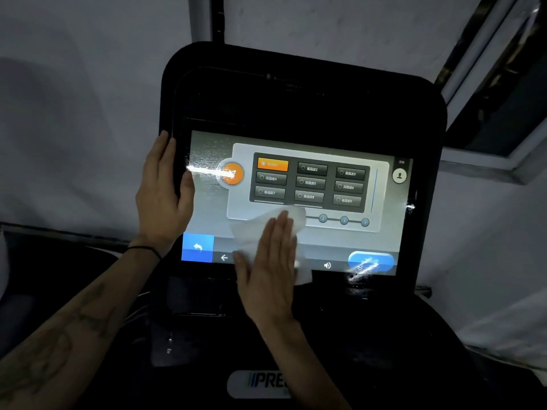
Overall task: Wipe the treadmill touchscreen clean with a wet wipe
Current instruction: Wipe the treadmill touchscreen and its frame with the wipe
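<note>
1. My right hand [270,261] lies flat with its fingers straight and close together, palm down on the wet wipe [299,223], pressing it against the lower middle of the touchscreen [381,184].
2. My left hand [164,196] clasps the left edge of the console [296,93]: fingers [161,149] extended up along the black frame, thumb hooked over onto the edge of the glass.
3. The wipe is thin, white and slightly translucent, crumpled under my palm; one rounded flap shows above my fingertips and a corner pokes out below the screen's bottom edge.
4. The screen is glossy and lit, showing a grey panel with a grid of dark rectangular buttons, one orange. Bright streaky glare crosses its left side and lower right corner.
5. The console housing is matte black with rounded corners.
6. A thin dark band [145,249] circles my left wrist.
</note>
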Demonstrator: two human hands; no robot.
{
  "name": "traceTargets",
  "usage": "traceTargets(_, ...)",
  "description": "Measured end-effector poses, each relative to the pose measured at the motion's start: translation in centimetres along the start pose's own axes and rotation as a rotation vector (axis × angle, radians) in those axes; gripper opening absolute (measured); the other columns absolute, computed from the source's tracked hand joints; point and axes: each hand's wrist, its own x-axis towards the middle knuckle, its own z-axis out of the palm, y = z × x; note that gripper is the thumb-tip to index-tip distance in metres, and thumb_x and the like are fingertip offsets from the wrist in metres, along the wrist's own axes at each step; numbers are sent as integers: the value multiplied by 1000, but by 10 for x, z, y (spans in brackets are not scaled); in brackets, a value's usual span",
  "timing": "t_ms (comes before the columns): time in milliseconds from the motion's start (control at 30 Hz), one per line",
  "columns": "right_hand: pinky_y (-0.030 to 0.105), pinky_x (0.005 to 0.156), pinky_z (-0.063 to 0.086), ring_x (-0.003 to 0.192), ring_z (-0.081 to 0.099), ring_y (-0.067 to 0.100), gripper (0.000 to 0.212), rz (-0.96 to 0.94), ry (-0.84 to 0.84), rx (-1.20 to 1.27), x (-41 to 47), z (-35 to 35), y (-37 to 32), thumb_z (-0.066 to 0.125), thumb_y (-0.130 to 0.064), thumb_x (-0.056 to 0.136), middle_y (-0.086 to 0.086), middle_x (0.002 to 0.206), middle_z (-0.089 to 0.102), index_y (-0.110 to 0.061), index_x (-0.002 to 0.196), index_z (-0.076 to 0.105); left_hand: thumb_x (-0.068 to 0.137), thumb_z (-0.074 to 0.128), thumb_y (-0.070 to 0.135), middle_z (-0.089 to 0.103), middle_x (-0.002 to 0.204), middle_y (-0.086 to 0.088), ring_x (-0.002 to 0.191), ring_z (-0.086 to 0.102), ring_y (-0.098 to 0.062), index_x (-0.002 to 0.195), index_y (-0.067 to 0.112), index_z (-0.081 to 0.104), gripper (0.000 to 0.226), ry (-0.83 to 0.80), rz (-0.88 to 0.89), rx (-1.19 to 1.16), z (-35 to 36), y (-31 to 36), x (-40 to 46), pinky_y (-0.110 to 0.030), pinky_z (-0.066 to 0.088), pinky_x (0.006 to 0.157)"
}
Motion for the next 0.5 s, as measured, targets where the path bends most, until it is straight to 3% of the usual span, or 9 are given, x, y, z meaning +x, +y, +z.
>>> traceTargets(67, 43, 129, 5, 159, -6, 28, 81, -20, 0, 0, 31, -8, 4, 29, -54, 106, 18, 171, -4, 2, 161, 9, 105, 45, 21, 34, 167, -8, 153, 36, -21, 157, 6, 38, 55, -7, -4, 4, -1, 0, -1, -19, 33, 119)
traceTargets(200, 47, 129, 9, 159, -9, 28, 81, 143, 85, -8, 43, -22, 36, 33, -51, 107, 16, 171, -9, 1, 161, 4, 104, 45, 21, 34, 167, -9, 154, 36, -21, 158, 7, 38, 56, -2, -1, -6, 0, 0, 0, -20, 32, 120)
traceTargets(367, 44, 129, 6, 159, -6, 29, 82, -29, 1, 17, 17, -6, 2, 29, -54, 106, 19, 171, -5, 3, 160, 9, 105, 46, 21, 34, 166, -10, 154, 36, -22, 158, 6, 38, 56, 4, 11, 5, 1, -1, 0, -15, 30, 119)
traceTargets(500, 41, 130, 1, 159, -9, 28, 83, 43, 51, -13, 66, -22, 22, 24, -58, 105, 17, 171, -8, 0, 162, 5, 105, 45, 21, 34, 167, -10, 154, 35, -21, 158, 6, 38, 55, 2, 10, 2, 2, -2, -1, -16, 30, 119)
